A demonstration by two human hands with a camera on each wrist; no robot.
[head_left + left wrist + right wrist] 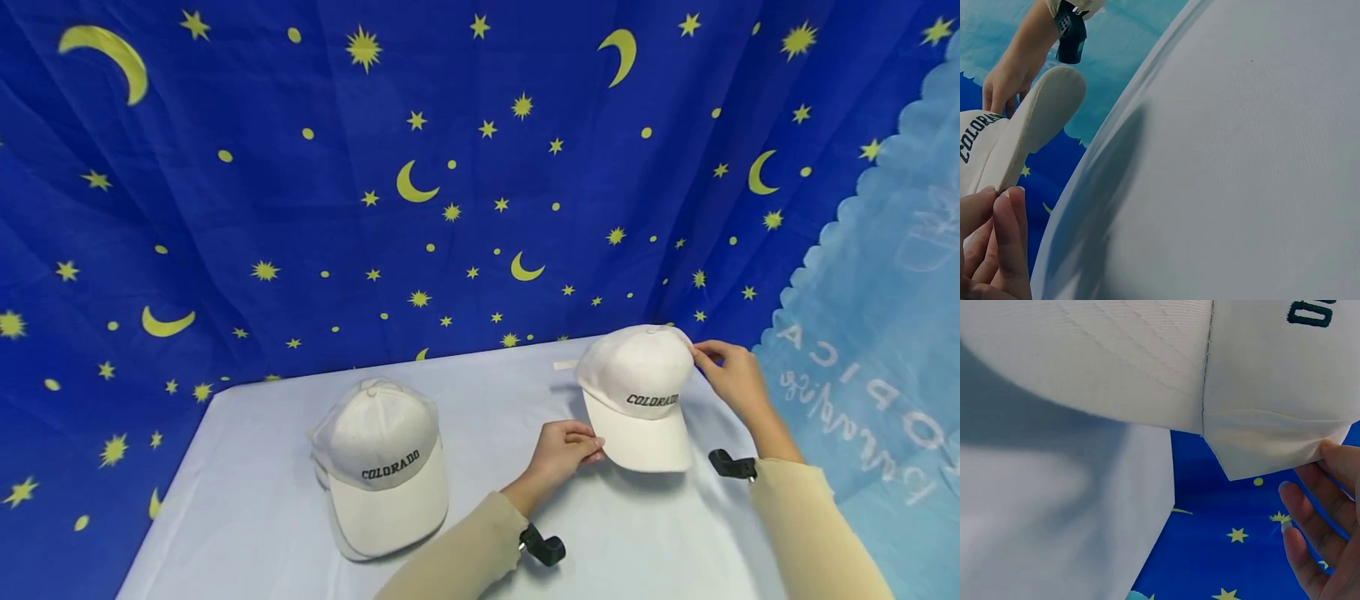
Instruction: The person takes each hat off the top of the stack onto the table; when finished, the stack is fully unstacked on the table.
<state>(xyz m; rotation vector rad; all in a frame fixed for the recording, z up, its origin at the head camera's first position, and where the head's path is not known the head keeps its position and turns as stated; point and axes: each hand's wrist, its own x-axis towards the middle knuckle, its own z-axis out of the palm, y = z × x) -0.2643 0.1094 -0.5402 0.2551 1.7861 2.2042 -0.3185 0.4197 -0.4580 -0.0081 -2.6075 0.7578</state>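
Observation:
A white baseball cap [636, 367] with dark COLORADO lettering is held up over the right part of the table, its brim toward the person. My left hand [561, 458] pinches the brim's left edge between thumb and fingers, as the left wrist view also shows. At the cap's right side, my right hand [733, 379] pinches the lower edge of the crown; in the right wrist view the thumb presses the fabric [1272, 447] there. The cap's shadow falls on the cloth below. On the left of the table sits a stack of similar COLORADO caps [386, 467], untouched.
A white cloth covers the table [255, 467]. Behind it hangs a blue curtain [247, 208] with yellow moons and stars. At the right hangs a light blue cloth [892, 375] with white lettering. Black wrist mounts [542, 546] stick out from both sleeves.

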